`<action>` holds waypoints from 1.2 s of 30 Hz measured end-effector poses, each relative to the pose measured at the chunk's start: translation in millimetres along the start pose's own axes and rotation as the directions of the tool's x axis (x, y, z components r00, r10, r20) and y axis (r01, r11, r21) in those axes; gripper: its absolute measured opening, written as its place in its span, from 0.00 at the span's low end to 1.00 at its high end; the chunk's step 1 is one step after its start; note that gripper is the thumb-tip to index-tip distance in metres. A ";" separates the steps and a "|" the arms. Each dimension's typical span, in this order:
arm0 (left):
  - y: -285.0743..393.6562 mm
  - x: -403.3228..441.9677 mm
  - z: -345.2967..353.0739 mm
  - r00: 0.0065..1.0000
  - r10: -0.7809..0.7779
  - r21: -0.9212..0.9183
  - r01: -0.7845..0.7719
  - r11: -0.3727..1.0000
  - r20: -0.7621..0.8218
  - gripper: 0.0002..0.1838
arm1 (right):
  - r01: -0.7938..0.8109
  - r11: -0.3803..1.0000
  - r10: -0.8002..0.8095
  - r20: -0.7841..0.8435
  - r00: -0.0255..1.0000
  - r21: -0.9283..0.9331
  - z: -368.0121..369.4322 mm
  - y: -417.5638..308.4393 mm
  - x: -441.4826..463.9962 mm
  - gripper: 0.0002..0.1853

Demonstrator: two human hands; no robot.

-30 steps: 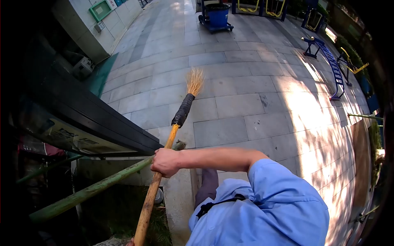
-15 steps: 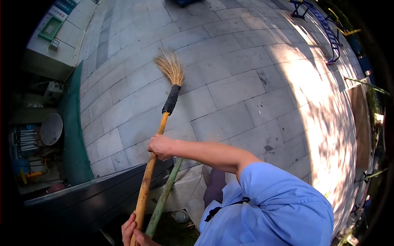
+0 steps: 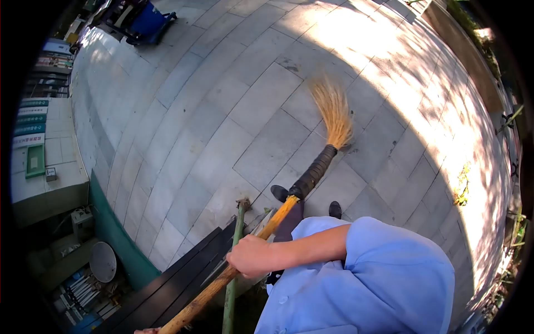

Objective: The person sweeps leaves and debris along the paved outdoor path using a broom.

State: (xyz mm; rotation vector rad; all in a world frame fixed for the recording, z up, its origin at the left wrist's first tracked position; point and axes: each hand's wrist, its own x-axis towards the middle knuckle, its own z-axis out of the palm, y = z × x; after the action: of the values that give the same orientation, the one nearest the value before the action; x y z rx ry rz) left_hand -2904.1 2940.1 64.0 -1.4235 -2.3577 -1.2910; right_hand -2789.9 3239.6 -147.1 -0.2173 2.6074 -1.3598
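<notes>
A long wooden-handled broom (image 3: 214, 286) runs diagonally from the lower left up towards the middle right. Black wrapping (image 3: 314, 175) binds its neck, and the straw head (image 3: 332, 111) fans out over the paving, its tips blurred. My right hand (image 3: 250, 256) is closed around the middle of the handle. Only a sliver of my left hand (image 3: 147, 331) shows at the bottom edge, against the handle's lower end; most of it is cut off. Below the handle, a green bamboo-like pole (image 3: 232, 273) stands crossed by it, apart from my fingers.
Grey stone paving (image 3: 222, 139) stretches ahead, sunlit on the right. A dark slatted surface (image 3: 183, 267) and a green strip (image 3: 122, 234) border the left, beside a round metal pan (image 3: 103, 261) and tools. A blue wheeled bin (image 3: 147, 22) stands far off. My shoes (image 3: 335, 210) show below.
The broom head has swung right and nearer my feet, and my right hand has moved right and down with the handle. The view has turned; my left hand has mostly left it.
</notes>
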 end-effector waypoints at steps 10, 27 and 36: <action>47.7 49.0 371.5 0.738 -0.293 -0.624 0.672 0.398 0.608 0.06 | -0.703 0.703 0.705 -0.230 0.671 0.103 44.6 173.6 -306.3 0.10; 26.5 226.9 358.4 0.905 -0.064 -0.808 0.405 0.429 0.420 0.11 | -0.529 0.837 0.508 -0.558 0.657 0.139 -91.8 199.9 -321.0 0.12; -45.2 376.8 435.5 0.875 -0.226 -0.852 0.473 0.223 0.427 0.09 | -0.588 0.802 0.528 -0.581 0.620 0.101 -249.9 251.0 -268.2 0.12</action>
State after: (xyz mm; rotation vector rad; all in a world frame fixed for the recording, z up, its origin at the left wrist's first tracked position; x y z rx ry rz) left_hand -3010.1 3493.8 -62.0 -1.1441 -2.0319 -3.2359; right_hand -2599.0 3638.9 -186.1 1.1091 2.7986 -1.1687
